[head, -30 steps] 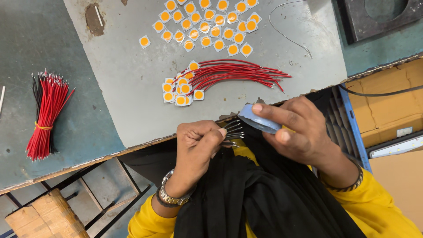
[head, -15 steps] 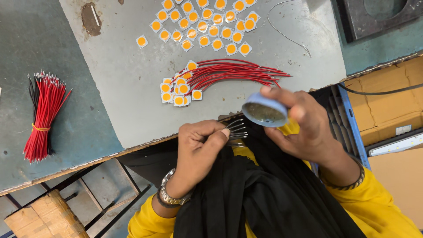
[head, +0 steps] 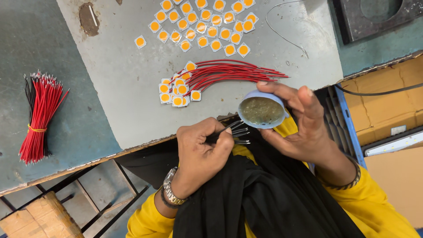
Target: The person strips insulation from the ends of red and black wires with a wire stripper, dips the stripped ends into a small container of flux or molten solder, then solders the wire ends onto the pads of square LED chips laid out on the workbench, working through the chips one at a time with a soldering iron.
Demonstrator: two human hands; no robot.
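Observation:
My right hand (head: 304, 128) grips a small round blue tub (head: 261, 110) of brownish paste, tilted with its mouth toward me, just past the table's front edge. My left hand (head: 200, 152) pinches a small bunch of black wires (head: 238, 132) whose bare tips point at the tub and sit just below its rim. On the grey table (head: 128, 88) lies a cluster of square white chips with orange centres (head: 176, 90) joined to red wires (head: 229, 70). More loose chips (head: 202, 24) lie farther back.
A tied bundle of red and black wires (head: 38, 119) lies at the left on the teal surface. A thin loose wire (head: 286, 31) curls at the back right. A dark tray (head: 379, 17) sits at top right, cardboard boxes (head: 387, 101) at the right.
My right hand has turned the blue tub from edge-on to mouth facing me and brought it down close to the wire tips. The left hand has hardly moved.

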